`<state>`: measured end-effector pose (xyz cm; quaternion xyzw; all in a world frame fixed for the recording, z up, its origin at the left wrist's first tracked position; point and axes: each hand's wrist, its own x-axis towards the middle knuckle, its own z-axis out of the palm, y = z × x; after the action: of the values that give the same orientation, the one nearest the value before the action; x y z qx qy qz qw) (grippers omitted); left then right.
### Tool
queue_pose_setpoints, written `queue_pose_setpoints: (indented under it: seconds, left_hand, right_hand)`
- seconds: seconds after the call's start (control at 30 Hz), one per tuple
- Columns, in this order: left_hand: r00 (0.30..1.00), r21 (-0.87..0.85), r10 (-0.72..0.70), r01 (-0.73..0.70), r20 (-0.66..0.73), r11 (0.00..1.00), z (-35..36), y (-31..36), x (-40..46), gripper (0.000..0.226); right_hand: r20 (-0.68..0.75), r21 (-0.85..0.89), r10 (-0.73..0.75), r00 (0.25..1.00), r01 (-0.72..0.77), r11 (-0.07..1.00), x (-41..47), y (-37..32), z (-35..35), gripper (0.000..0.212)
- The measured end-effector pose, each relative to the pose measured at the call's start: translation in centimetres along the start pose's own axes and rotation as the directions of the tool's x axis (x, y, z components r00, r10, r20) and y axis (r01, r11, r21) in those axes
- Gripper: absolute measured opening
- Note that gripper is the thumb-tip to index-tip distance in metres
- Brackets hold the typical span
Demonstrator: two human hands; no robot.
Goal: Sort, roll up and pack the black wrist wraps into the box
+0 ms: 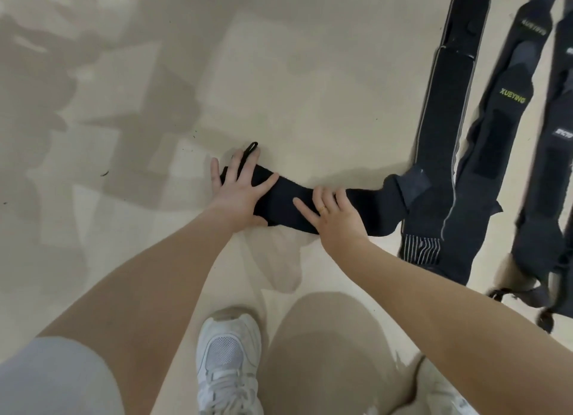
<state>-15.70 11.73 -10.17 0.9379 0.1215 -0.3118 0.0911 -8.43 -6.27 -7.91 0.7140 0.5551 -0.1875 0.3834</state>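
Pale beige floor fills your view, glossy with soft grey reflections. Across it, right in front of you, lies one black wrist wrap, stretched left to right, with its thumb loop sticking out past your fingers at the left end. Your left hand presses flat on that end, fingers spread and straight. Your right hand, wearing a gold ring, lies on the middle of the wrap with its fingers nearly straight; neither hand curls round the fabric. The wrap's right end touches the laid-out wraps, which lie side by side on the right; one reads XUEYING. Your white sneaker stands below your arms.
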Motion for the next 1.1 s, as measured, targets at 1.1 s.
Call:
queue_pose_setpoints:
  seconds: [1.1]
  left_hand:
    - [0.906,-0.594,0.074,-0.333,-0.417,0.733,-8.5,1.7,-3.5,0.064]
  right_hand:
    - [-0.119,0.968,0.011,0.993,0.119,-0.221,-0.5,8.3,-6.5,0.045]
